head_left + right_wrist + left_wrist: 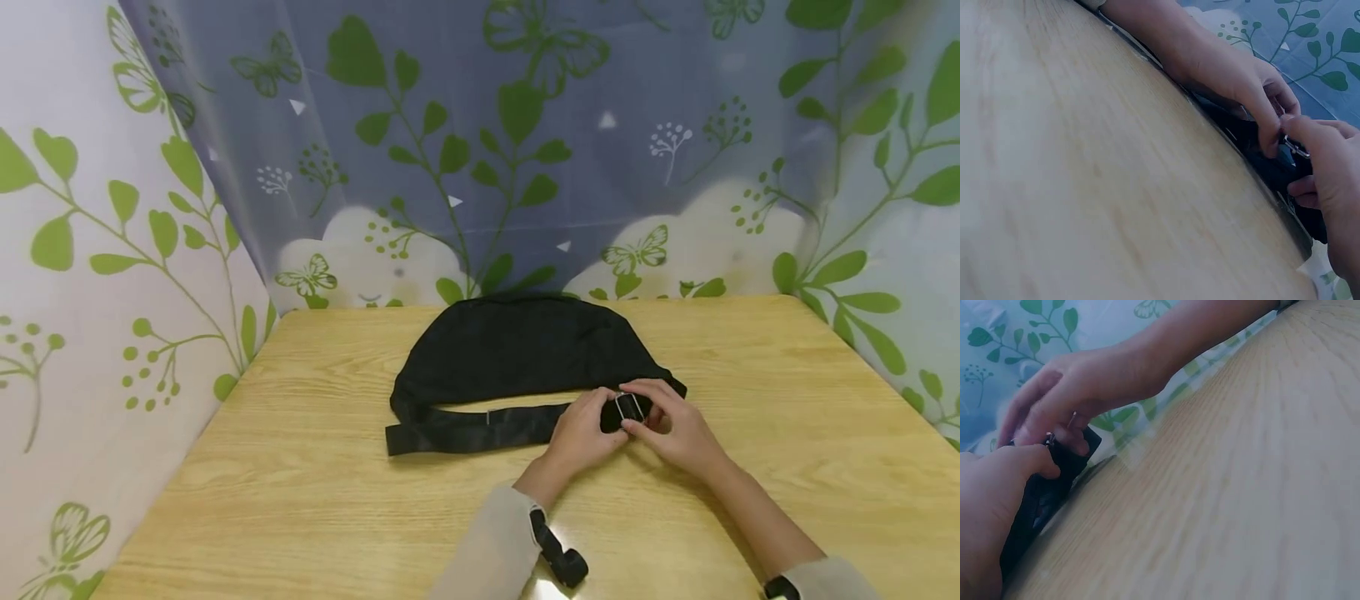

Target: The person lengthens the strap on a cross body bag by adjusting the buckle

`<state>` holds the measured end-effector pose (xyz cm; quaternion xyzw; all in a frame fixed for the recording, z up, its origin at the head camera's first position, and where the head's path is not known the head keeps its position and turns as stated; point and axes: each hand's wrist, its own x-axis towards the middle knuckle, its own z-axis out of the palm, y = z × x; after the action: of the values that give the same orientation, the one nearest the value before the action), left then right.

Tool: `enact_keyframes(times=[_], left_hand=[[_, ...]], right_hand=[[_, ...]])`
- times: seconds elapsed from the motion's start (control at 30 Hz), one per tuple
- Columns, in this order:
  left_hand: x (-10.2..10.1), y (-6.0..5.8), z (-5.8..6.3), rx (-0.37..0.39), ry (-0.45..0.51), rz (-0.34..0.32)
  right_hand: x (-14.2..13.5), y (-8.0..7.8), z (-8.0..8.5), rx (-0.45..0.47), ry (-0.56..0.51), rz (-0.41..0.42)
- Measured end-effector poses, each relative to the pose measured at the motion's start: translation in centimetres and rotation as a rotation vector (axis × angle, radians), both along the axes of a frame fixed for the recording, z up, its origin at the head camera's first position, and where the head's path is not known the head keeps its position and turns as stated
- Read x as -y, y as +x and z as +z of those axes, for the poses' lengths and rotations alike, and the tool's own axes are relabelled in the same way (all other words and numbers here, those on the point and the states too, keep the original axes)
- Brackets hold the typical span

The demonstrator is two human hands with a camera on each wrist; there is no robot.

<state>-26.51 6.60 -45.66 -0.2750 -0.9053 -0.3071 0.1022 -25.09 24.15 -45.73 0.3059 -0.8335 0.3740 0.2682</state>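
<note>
A black bag [517, 350], curved along its top, lies at the back of the table, with its black strap [465, 429] stretched out in front of it. Toward the strap's right end sits a metal slide buckle [630, 407]. My left hand [585, 429] pinches the strap just left of the buckle. From the other side my right hand [678, 429] grips the buckle and strap between thumb and fingers. In the right wrist view the metal buckle [1296, 147] shows between both hands, and the fingers partly cover the strap.
The wooden table [300, 517] runs back to a patterned curtain [480, 167] with leaves and butterflies, which also hangs at both sides. A black band [558, 554] with a rolled end hangs from the left sleeve [491, 542].
</note>
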Motion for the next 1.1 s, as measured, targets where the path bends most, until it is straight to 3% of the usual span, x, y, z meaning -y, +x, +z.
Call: enact_keyframes(times=[0.17,0.33,0.47,0.73,0.93,1.1], left_hand=[[0.06,-0.02,-0.22,-0.051,-0.006,-0.019],[-0.06,-0.24,-0.25,-0.018,0.042,-0.003],[-0.16,-0.37,-0.14,0.022,0.095,0.010],[-0.10,-0.35,0.01,-0.058,0.187,0.114],[0.13,-0.40,0.04,-0.026,0.207,0.066],[0.41,-0.32,0.01,-0.013,0.191,0.020]], right_hand=[[-0.11,0.39,-0.28,0.017,0.104,0.039],[-0.36,0.15,-0.21,-0.025,0.163,0.033],[-0.46,-0.09,-0.20,-0.078,0.151,0.011],[-0.10,-0.08,-0.08,-0.080,0.060,-0.027],[-0.12,-0.39,-0.23,-0.037,0.025,0.001],[-0.07,-0.56,-0.55,-0.030,0.059,0.029]])
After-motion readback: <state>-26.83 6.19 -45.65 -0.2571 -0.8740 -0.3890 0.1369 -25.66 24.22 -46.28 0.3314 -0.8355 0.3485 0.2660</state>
